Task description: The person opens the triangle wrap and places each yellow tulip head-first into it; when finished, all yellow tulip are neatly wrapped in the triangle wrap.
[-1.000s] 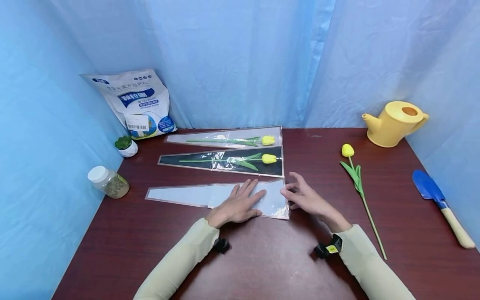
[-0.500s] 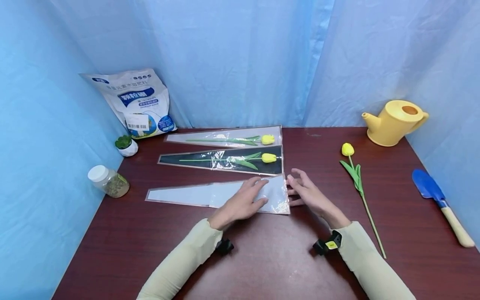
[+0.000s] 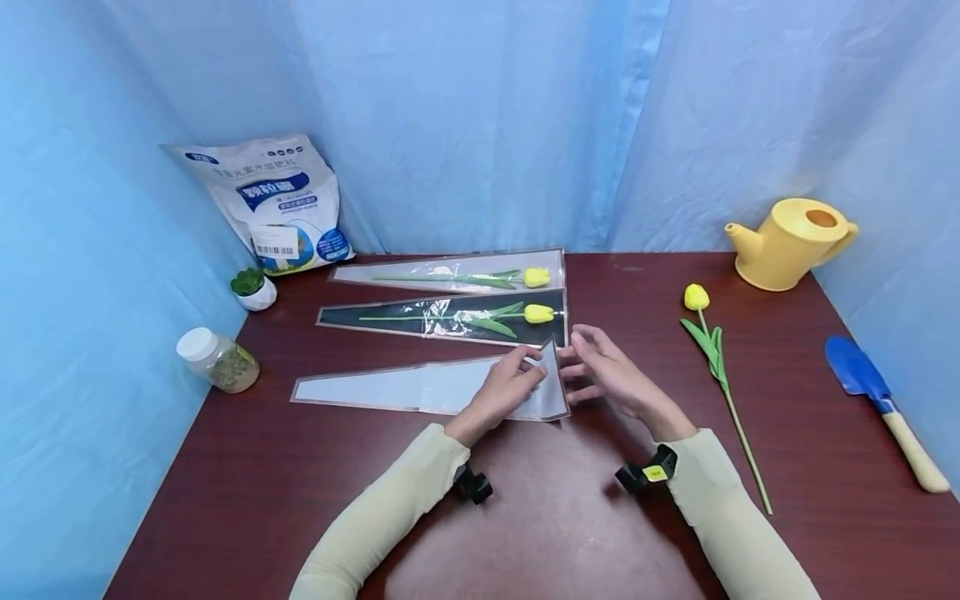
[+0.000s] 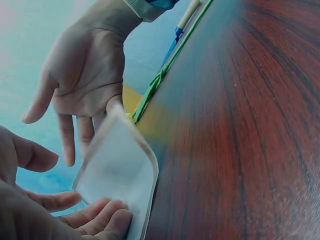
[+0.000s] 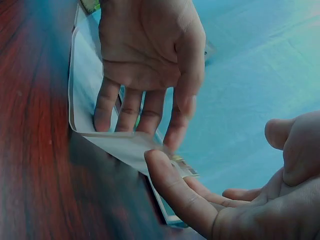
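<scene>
A: Item one, the sleeve?

B: An empty clear wrapper, long and tapered, flat on the tabletop at frame centre. Its narrow tip pointed to the left. The wide mouth, at centre, was lifted off the wood.

A: Handling?

B: Judged thin, very light, limp and slick. It would likely crease or slide if pushed. The wide mouth looked the best place to take hold, where the two layers could be parted at the edge.

A: Left hand?

B: It came in from the lower centre, palm down, on the wide end. Its fingers were nearly straight and pressed the film. The thumb met the raised corner, which looked lightly pinched.

A: Right hand?

B: Just right of the mouth, palm turned toward the left hand. Its fingers were loosely spread and half extended. One fingertip touched the lifted edge. Nothing was closed inside it.

A: Other stock?

B: Two filled sleeves lay above the empty one. The dark sleeve and the pale sleeve each held a yellow tulip. A loose tulip lay at right of centre. A yellow can stood at upper right. A blue trowel lay at the right edge. A bag leaned at upper left, a small pot beside it and a jar lower down.
</scene>
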`<control>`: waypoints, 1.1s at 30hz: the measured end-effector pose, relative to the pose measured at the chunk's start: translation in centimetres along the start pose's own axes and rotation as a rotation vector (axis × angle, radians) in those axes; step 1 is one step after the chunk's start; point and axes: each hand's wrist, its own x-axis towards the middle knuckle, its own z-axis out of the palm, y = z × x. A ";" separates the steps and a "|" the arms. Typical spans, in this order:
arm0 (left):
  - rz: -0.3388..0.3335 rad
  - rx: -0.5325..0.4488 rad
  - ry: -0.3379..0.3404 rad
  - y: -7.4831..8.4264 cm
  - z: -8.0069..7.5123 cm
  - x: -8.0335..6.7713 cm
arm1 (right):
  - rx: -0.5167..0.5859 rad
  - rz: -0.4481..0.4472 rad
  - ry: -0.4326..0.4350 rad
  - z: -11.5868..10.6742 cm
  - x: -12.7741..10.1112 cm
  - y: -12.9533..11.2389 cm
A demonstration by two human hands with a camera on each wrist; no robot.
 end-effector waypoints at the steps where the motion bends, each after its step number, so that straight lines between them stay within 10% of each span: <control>1: -0.003 -0.017 0.005 0.0 0.0 0.0 | 0.001 -0.003 -0.008 0.1 0.1 -0.1; 26: -0.021 -0.151 0.090 -0.3 -0.4 0.4 | 0.066 0.028 -0.065 1.8 1.3 -0.2; 33: 0.029 -0.055 0.192 -0.7 -0.3 0.4 | 0.070 0.059 -0.029 1.9 2.0 0.4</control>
